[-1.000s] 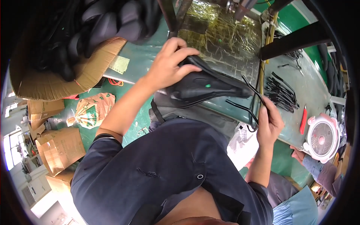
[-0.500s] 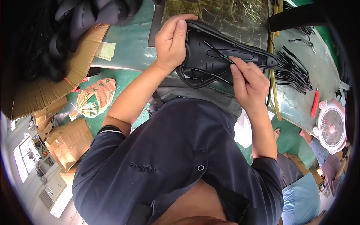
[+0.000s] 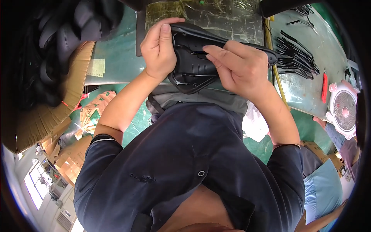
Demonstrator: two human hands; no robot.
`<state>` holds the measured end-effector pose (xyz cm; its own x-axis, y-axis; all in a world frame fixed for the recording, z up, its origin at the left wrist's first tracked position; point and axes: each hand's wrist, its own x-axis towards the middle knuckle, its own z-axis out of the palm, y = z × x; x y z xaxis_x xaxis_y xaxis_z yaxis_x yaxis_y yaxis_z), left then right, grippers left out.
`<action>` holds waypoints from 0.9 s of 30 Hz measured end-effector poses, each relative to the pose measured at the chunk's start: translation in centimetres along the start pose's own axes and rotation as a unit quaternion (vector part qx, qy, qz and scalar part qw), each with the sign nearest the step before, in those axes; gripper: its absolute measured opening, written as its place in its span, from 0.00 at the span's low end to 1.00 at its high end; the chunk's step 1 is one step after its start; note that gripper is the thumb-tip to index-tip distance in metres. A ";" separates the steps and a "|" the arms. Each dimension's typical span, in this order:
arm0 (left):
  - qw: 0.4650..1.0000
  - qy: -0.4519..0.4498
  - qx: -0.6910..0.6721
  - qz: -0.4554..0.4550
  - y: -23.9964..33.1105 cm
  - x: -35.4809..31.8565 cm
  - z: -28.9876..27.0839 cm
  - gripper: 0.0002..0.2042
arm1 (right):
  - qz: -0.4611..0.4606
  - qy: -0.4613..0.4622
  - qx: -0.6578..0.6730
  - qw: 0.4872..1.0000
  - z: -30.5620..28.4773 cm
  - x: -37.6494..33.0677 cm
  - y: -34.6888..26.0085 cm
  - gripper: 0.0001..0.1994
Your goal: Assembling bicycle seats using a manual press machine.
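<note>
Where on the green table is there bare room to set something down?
Between the yellowish paper and left hand; also below the black rods, between the yellow strip and red tool. Crowded: around the saddle and right hand.

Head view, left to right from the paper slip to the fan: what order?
Pale yellow paper slip, left grip, black saddle, bundle of black bent rods, red tool, pink-and-white fan. Right grip left out: overlaps the saddle.
</note>
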<state>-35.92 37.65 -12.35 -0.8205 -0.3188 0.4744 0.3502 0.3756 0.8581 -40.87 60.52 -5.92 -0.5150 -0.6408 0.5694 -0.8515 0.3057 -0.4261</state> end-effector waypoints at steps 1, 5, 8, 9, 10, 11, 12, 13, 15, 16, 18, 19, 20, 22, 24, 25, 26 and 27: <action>1.000 -0.010 0.019 0.004 0.1 0.0 0.0 0.17 | 0.000 0.003 -0.005 1.000 -0.1 0.2 0.1 0.09; 1.000 0.005 -0.005 -0.004 0.1 -0.2 0.3 0.13 | -0.032 -0.008 0.004 0.999 -0.3 1.2 1.1 0.09; 0.952 -0.098 0.167 0.238 1.8 1.3 -1.5 0.27 | -0.048 -0.048 0.019 0.998 -2.2 2.8 3.1 0.11; 0.933 -0.131 0.200 0.267 1.9 2.0 -2.1 0.41 | -0.096 0.001 -0.015 0.995 -3.1 4.3 3.9 0.13; 0.918 -0.112 0.231 0.301 0.9 2.4 -2.8 0.38 | -0.143 0.049 -0.041 0.988 -3.8 5.6 4.1 0.15; 0.913 -0.078 0.276 0.289 1.3 1.9 -2.6 0.36 | -0.131 0.098 -0.163 0.973 -4.6 6.5 3.9 0.20; 0.906 -0.045 0.320 0.275 1.8 1.3 -2.2 0.34 | -0.073 0.156 -0.204 0.964 -3.9 6.4 4.6 0.27; 0.906 -0.049 0.317 0.276 2.9 0.5 -1.6 0.34 | 0.042 0.141 -0.148 0.978 -3.0 5.5 3.4 0.30; 0.920 -0.041 0.360 0.150 5.0 0.5 0.4 0.26 | 0.188 0.052 -0.065 0.979 -1.0 3.3 1.7 0.38; 0.921 -0.043 0.356 0.154 5.0 1.0 1.2 0.26 | 0.158 0.108 -0.082 0.978 0.8 2.4 1.7 0.36; 0.933 -0.027 0.309 0.183 5.2 1.5 1.9 0.19 | 0.198 0.072 -0.095 0.973 1.6 2.3 2.1 0.33; 0.927 -0.028 0.319 0.197 6.1 2.5 2.4 0.14 | 0.200 0.071 -0.093 0.973 1.8 2.6 2.4 0.33; 0.927 -0.030 0.319 0.196 5.5 2.9 2.5 0.14 | 0.181 0.075 -0.094 0.976 1.8 3.0 2.6 0.33; 0.939 -0.033 0.308 0.149 3.8 4.3 3.0 0.14 | 0.162 0.080 -0.096 0.979 2.4 4.0 3.7 0.33; 0.930 -0.013 0.325 0.172 1.8 6.4 3.4 0.16 | 0.158 0.107 -0.125 0.974 3.2 5.2 5.0 0.33; 0.926 -0.002 0.333 0.179 1.2 7.4 3.7 0.15 | 0.213 0.041 -0.087 0.972 2.4 6.5 4.7 0.31; 0.922 0.011 0.340 0.185 1.0 8.0 3.9 0.15 | 0.213 0.042 -0.087 0.972 2.8 6.7 5.2 0.31; 0.922 0.011 0.340 0.186 1.0 7.9 3.8 0.15 | 0.191 0.079 -0.110 0.972 3.5 6.9 6.0 0.30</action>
<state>-43.80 38.86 -8.47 -0.6882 -0.0733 0.7218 0.2355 0.9184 0.3178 -49.20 55.45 -7.01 -0.7915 -0.3400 0.5079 -0.5871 0.6538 -0.4773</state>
